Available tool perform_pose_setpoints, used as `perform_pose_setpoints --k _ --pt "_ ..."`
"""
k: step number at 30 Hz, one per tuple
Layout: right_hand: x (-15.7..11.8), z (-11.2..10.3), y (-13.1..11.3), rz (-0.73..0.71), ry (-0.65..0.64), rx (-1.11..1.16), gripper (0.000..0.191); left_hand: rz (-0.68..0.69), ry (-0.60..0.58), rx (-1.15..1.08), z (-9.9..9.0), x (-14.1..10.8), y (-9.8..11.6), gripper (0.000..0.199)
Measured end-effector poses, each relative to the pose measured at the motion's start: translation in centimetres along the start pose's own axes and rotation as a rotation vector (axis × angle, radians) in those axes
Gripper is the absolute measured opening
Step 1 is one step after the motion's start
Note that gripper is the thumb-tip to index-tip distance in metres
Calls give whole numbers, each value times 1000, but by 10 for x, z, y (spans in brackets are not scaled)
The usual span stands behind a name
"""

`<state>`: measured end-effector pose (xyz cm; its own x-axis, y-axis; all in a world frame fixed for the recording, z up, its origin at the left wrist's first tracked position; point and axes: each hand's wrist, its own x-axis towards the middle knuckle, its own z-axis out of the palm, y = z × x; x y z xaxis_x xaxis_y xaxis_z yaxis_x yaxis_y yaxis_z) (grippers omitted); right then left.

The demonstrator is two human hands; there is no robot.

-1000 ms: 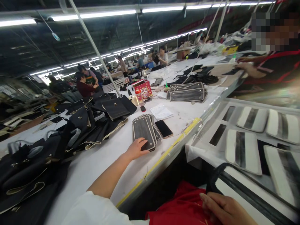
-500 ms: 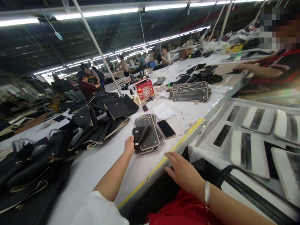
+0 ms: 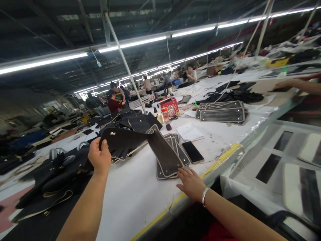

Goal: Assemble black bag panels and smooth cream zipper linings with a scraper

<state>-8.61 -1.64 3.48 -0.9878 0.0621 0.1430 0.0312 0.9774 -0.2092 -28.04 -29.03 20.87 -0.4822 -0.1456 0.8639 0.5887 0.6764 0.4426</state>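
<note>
black leather bag panel (image 3: 130,140) hangs pinched between thumb and fingers of the left hand (image 3: 99,156), its long axis bending rightward over the panel stack (image 3: 182,155); the spread right hand (image 3: 191,183) lies nearer that stack, just below it, a phone (image 3: 192,152) beyond.

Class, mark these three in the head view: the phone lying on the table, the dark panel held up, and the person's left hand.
Phone (image 3: 192,152): head view, middle of its dark screen.
Dark panel (image 3: 164,150): head view, its grey inner face.
Left hand (image 3: 99,157): head view, back of the hand.
</note>
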Motion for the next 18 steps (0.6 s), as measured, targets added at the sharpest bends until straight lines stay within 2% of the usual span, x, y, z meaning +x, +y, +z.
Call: perform_pose_setpoints --k 2,5,8,10,13,16,18 --pt "-2 -2 0 29 -39 38 51 117 -11 93 -7 17 10 32" --pt "-3 -2 2 55 -113 65 54 112 -101 175 6 54 14 28" --pt "0 -5 3 61 -112 21 57 52 -319 232 25 101 14 25" --pt "6 -11 -1 60 -81 -26 59 135 -501 252 31 124 21 26" --pt "17 -21 -15 70 -15 -54 51 337 -682 242 34 139 49 36" --pt "27 -22 -27 38 35 -26 47 493 -745 248 38 148 77 56" --pt "30 -16 -28 -6 16 27 51 514 -730 299 41 157 90 64"
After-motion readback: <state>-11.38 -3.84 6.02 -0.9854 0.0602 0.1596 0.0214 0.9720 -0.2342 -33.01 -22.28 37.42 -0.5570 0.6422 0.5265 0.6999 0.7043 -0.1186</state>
